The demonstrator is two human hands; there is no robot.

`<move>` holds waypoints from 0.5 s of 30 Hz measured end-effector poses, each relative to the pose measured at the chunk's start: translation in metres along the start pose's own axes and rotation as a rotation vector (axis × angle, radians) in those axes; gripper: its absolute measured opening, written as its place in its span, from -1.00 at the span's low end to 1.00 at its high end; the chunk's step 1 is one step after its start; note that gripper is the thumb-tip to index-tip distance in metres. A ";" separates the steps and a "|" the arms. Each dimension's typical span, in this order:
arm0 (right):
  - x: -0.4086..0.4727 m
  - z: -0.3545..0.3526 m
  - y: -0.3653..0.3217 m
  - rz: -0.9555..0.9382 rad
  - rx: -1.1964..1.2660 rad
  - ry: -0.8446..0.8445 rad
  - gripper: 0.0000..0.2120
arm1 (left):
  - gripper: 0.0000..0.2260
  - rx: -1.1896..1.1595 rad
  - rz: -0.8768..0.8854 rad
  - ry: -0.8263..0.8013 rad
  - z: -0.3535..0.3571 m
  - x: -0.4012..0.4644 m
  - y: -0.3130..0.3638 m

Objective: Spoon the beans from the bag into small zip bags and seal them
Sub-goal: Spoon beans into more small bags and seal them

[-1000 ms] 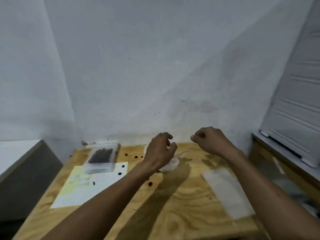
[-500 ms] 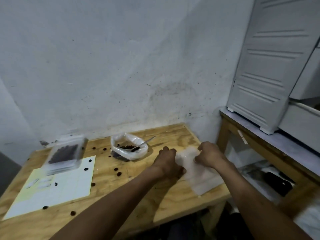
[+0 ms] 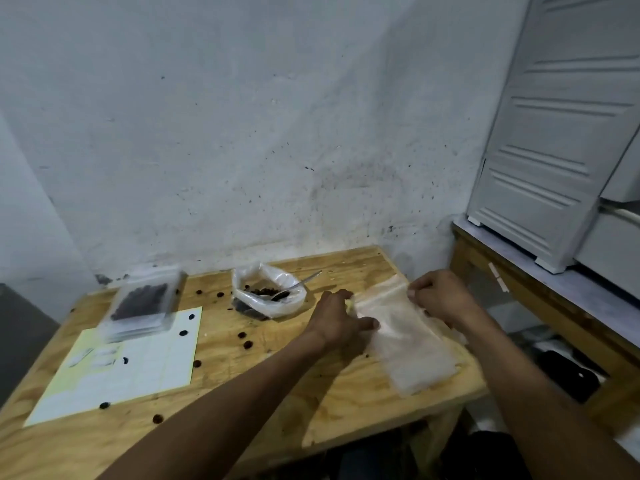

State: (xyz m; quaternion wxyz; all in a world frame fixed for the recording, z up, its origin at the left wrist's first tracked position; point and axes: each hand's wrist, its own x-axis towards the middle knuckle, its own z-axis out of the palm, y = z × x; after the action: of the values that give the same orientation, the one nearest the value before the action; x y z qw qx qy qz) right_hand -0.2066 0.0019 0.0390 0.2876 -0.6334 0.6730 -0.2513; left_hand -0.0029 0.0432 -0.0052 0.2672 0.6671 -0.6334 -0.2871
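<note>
Now both hands, left and right, pinch with curled fingers the top edge of an empty zip bag lying on the table, right of the open bean bag holding a spoon.

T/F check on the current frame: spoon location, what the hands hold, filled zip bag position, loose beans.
1. The spoon rests in the open bean bag. True.
2. Both hands are on the empty zip bags. True: the left hand and right hand pinch their far end.
3. The filled zip bag lies right of the bean bag. False: it lies left, partly on the paper sheet.
4. No beans lie loose on the wooden table. False: several loose beans are scattered.
</note>
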 end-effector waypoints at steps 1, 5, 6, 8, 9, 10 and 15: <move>0.001 -0.004 -0.004 -0.016 0.046 -0.020 -0.91 | -0.35 -0.080 0.012 0.026 -0.002 -0.001 0.001; 0.000 -0.020 -0.032 -0.091 0.228 -0.038 -0.93 | -0.82 -0.483 0.088 0.158 -0.022 -0.004 0.012; 0.002 -0.021 -0.039 -0.114 0.247 -0.026 -0.92 | -0.86 -0.580 0.108 0.181 -0.031 -0.004 0.014; 0.002 -0.021 -0.054 -0.167 0.205 0.053 -0.91 | -0.85 -0.627 0.162 0.225 -0.051 -0.004 0.017; -0.002 -0.021 -0.064 -0.207 0.175 0.104 -0.85 | -0.86 -0.601 0.194 0.255 -0.062 -0.004 0.018; -0.008 -0.020 -0.075 -0.252 0.166 0.139 -0.74 | -0.88 -0.573 0.237 0.291 -0.073 -0.005 0.019; -0.037 -0.006 -0.138 -0.253 0.326 0.006 -0.49 | -0.92 -0.407 0.363 0.499 -0.117 -0.009 0.018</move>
State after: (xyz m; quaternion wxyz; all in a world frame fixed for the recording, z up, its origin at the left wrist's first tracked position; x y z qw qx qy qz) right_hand -0.1124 0.0289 0.1425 0.3502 -0.6572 0.5393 -0.3931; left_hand 0.0691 0.0506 0.0892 0.5871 0.5264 -0.5868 -0.1838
